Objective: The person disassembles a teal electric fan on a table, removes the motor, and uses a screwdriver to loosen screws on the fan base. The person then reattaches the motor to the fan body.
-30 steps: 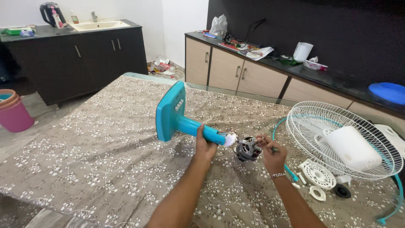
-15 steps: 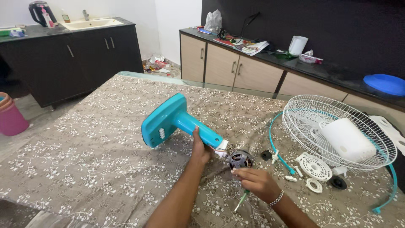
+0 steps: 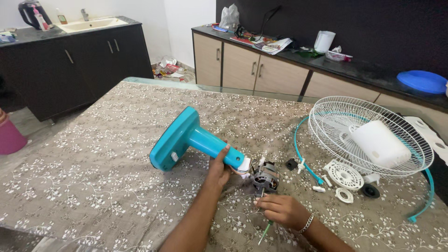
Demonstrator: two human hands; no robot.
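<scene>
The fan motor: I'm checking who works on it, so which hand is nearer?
Right. The right hand sits just below the fan motor, holding a screwdriver against it; the left hand grips the teal stand beside it.

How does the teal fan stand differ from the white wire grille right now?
The teal fan stand is solid plastic, while the white wire grille is open wire mesh. The stand lies tipped on its side with the left hand gripping its neck; the grille lies on the table, untouched, with a white motor cover resting in it. The stand sits mid-table; the grille sits far right. Both are detached fan parts.
</scene>
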